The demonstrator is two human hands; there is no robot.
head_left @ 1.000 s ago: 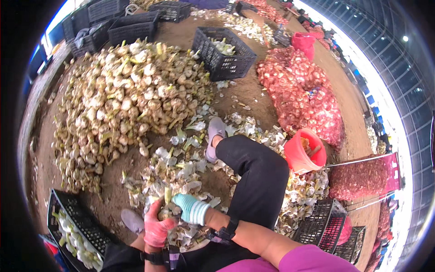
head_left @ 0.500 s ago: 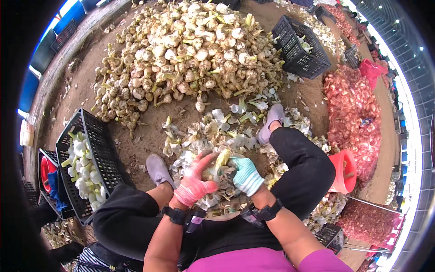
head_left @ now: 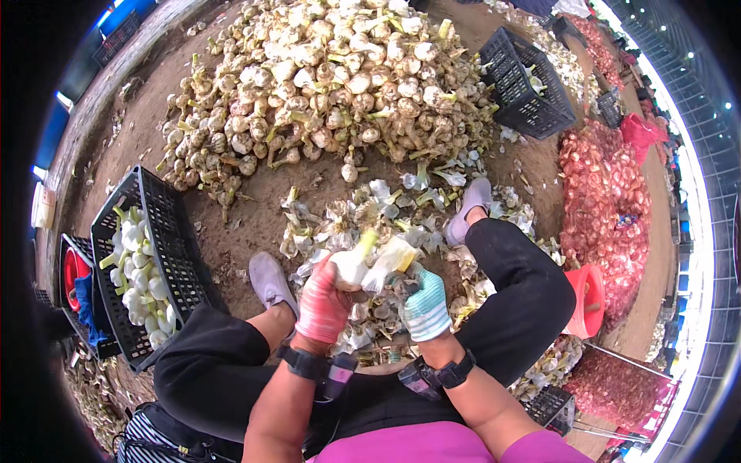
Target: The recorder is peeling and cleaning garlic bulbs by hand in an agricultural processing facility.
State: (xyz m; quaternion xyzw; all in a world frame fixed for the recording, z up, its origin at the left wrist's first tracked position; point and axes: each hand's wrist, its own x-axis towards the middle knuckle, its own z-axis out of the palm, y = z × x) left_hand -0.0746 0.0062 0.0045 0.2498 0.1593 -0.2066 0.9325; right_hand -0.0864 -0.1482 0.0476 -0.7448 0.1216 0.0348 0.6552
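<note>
Two gloved hands are closed on one garlic bulb (head_left: 351,266) above the lap: the left hand (head_left: 323,302) is wrapped beneath it, the right hand (head_left: 424,309) is pinching its peeling skin (head_left: 394,255). A black crate (head_left: 147,262) of peeled bulbs is seen at left.

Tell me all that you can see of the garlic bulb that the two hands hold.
The garlic bulb is whitish, with a pale yellow-green stalk pointing up and away. Loose papery skin hangs off its right side. The left hand, in a pink glove, grips it from below; the right hand, in a teal-and-white glove, touches the skin.
</note>
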